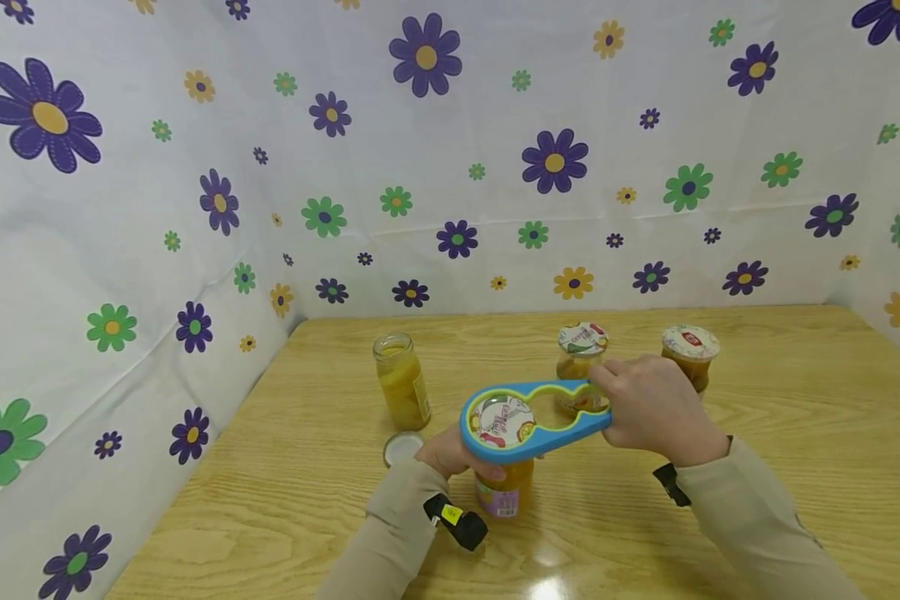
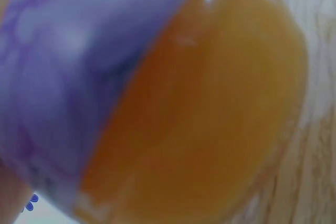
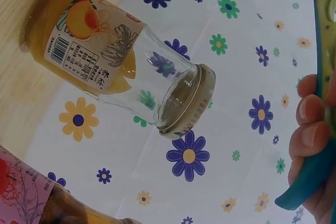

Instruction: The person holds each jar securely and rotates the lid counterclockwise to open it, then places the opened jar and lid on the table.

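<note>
Gripping on both sides now: the left hand (image 1: 446, 454) wraps round the orange jar (image 1: 522, 478), which stands near the middle of the worktop (image 1: 285, 467), and the right hand (image 1: 656, 408) has its fingers curled about the handle end of the blue jar opener (image 1: 549, 442). And look, the opener's biggest loop sits around the patterned lid (image 1: 498, 417), yellow lining facing inward; whether it bites, I can't tell from here. That jar looks full, so I'd call it fairly heavy, stiff and smooth, likely slippery if damp, and it could crack from a knock. Best hold? Low round the body, over the purple label (image 1: 501, 502), palm against the glass. The opener looks light and rigid, its lining perhaps rubbery for grip; I'd take it far out on the handle for leverage. Over on the left, an uncapped jar (image 1: 403, 387) stands with a loose lid (image 1: 402, 450) just on its near side; far right, two lidded jars (image 1: 690, 350) stand apart.
</note>
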`<state>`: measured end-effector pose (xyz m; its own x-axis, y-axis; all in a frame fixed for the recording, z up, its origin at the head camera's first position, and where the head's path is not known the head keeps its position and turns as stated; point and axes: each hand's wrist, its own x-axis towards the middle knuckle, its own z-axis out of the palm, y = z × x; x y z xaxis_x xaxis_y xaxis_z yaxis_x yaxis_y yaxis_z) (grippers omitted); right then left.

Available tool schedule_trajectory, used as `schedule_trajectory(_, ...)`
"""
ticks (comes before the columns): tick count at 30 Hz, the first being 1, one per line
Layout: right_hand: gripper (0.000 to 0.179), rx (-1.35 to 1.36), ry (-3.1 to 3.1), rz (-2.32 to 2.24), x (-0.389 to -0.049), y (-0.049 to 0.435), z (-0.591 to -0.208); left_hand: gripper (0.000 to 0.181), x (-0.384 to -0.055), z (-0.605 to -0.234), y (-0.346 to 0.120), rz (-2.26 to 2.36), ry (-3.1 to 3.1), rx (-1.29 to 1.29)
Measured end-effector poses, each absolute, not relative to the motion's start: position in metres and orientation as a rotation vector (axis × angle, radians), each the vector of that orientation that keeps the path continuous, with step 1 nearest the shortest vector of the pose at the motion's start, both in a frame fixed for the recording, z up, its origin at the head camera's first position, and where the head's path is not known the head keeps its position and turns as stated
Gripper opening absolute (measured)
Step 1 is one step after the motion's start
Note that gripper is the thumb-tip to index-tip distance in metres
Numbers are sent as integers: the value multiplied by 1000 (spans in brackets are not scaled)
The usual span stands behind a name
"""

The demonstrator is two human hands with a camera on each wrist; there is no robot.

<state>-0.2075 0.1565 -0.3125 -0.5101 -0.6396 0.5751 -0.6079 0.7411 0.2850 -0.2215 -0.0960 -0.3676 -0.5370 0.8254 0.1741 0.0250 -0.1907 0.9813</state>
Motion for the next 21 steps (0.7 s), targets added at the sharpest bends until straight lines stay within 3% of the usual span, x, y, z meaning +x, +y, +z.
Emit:
schedule_trajectory(5,18,961,-2251,-70,-208,157,-313,55,-222,-363,-94,1749,1357,1148)
schedule_trajectory(13,20,1025,-2210,-48,-209,158,-313,48,-221,-354,-87,1612,1081,1262)
schedule_trajectory(21,23,985,-2238,18,-207,159,-311,66,-215,-346,-79,1609,1158,1393)
